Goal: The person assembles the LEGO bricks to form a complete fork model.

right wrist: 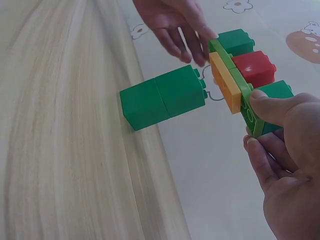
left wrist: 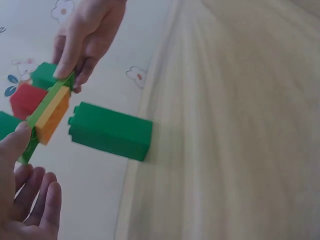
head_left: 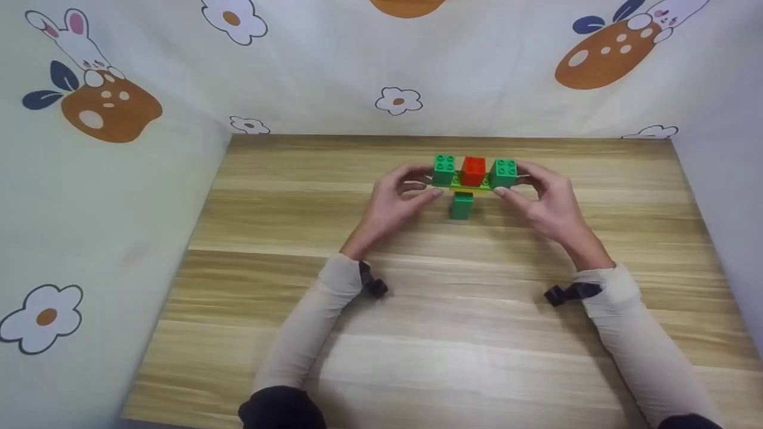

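Note:
Both hands hold up a toy building-brick assembly by its two ends. Its base is a light green plate with a yellow-orange plate underneath. On top sit a left green brick, a red brick in the middle and a right green brick. My left hand pinches the left end, thumb in front. The right end is pinched by my right hand in the same way. Below, a column of two stacked green bricks stands upright on the table, with a gap between its studs and the yellow-orange plate.
The wood-grain table ends at the back against a white sheet printed with flowers and rabbits. More sheet stands along the left and right sides. A black camera strap sits on each wrist.

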`<state>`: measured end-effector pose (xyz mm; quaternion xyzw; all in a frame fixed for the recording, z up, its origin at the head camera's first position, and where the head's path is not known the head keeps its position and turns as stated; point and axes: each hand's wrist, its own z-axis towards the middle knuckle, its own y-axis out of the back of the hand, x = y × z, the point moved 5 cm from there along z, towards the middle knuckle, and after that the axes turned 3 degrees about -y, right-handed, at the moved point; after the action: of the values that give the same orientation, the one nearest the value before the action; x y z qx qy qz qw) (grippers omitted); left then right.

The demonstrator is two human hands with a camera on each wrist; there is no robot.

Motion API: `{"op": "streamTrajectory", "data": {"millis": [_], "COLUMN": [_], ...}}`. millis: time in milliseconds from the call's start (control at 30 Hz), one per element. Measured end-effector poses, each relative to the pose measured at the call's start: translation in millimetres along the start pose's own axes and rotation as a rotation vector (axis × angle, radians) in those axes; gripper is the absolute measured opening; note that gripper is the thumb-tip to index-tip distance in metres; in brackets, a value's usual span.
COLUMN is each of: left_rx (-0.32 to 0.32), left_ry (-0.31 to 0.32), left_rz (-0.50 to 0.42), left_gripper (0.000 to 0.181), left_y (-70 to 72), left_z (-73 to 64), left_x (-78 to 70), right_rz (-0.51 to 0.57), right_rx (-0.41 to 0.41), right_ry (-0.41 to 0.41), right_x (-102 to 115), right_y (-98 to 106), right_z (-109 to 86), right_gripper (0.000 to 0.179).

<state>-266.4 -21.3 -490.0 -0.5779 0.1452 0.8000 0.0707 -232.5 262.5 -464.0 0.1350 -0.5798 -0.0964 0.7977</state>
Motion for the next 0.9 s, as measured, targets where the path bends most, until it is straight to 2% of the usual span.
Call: {"op": "streamTrajectory", "data": {"millis": [133, 367, 667, 900], "left_rx": [0.006, 0.026, 0.044, 0.067], "left_ry": [-0.015, -0.044, -0.006, -0.001], "left_rz": [-0.027, -0.042, 0.003, 0.000], "left_gripper": [0.043, 0.042, 0.040, 0.041], "left_y": [6.8, 7.6, 11.4, 12.0], "left_z": [1.3, 1.6, 0.0, 0.6], "left_x": [-3.0, -3.0, 2.9, 5.0], "right_rz": [0.000, -0.028, -0.074, -0.086], "right_rx": [0.011, 0.031, 0.058, 0.071], "right_ry": [0.012, 0.026, 0.004, -0.013], "right_x": [0.4, 1.3, -3.9, -6.7], "right_y": [-1.1, -2.3, -4.9, -5.1], "right_z": [-1.4, -1.7, -1.0, -1.7], "right_gripper": [0.048, 0.047, 0.047, 0.046]}}
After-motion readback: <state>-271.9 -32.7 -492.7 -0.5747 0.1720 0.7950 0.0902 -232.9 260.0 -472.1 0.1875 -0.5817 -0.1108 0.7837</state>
